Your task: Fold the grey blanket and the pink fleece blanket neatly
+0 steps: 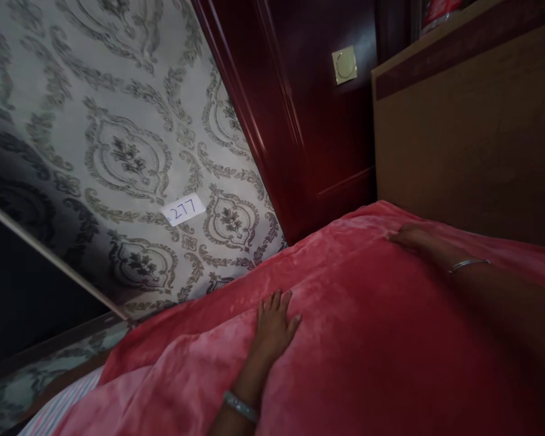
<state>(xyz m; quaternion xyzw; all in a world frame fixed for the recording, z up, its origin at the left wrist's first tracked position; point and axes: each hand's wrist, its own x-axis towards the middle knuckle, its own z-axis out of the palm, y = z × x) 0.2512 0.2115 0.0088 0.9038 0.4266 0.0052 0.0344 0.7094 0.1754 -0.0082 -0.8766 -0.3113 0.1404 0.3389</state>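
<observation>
A red plush blanket with paler pink patches is spread below me, its far edge lying against the wall and the dark red wooden panel. My left hand rests palm down on it near the middle, fingers apart, with nothing in them. A bracelet circles that wrist. Farther off to the right, my right hand lies on the blanket near its far edge, the fingers stretched toward the left and somewhat dim. A thin silver bangle is on that forearm. Shallow folds run across the cloth between the hands.
A large cardboard box stands at the right beyond the blanket. Behind are a glossy dark red panel with a square plate, and patterned wallpaper bearing a paper label marked 277. Striped cloth shows at lower left.
</observation>
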